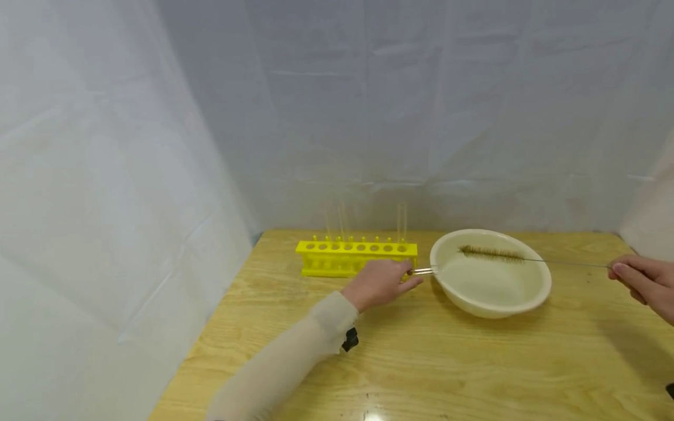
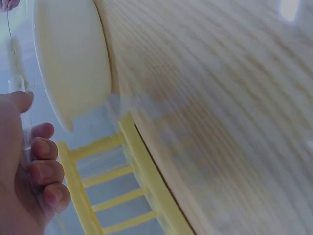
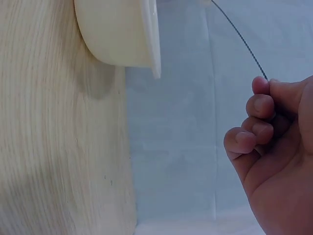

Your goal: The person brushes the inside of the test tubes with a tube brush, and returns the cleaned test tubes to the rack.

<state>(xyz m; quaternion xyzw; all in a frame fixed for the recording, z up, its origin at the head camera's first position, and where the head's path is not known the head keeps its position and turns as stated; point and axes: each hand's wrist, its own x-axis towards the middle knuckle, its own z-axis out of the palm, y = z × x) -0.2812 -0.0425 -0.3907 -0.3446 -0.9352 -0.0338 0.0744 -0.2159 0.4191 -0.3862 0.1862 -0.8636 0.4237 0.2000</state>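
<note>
My left hand (image 1: 382, 282) grips a clear glass test tube (image 1: 423, 271), its mouth end poking out toward the left rim of a cream basin (image 1: 489, 310). In the left wrist view the tube (image 2: 26, 122) runs along the palm under curled fingers. On the far right, my right hand (image 1: 643, 282) pinches the end of a thin twisted wire handle (image 3: 243, 41) between thumb and forefinger. That wire belongs to a test tube brush (image 1: 492, 254), whose brown bristles hang over the basin, apart from the tube mouth in the head view.
A yellow test tube rack (image 1: 337, 272) stands behind my left hand, left of the basin. Several clear tubes rise from it, one of them a tube (image 1: 402, 219) at its right end. Everything stands on a wooden table (image 1: 447, 374), with white sheeting (image 1: 421, 117) behind and at the sides.
</note>
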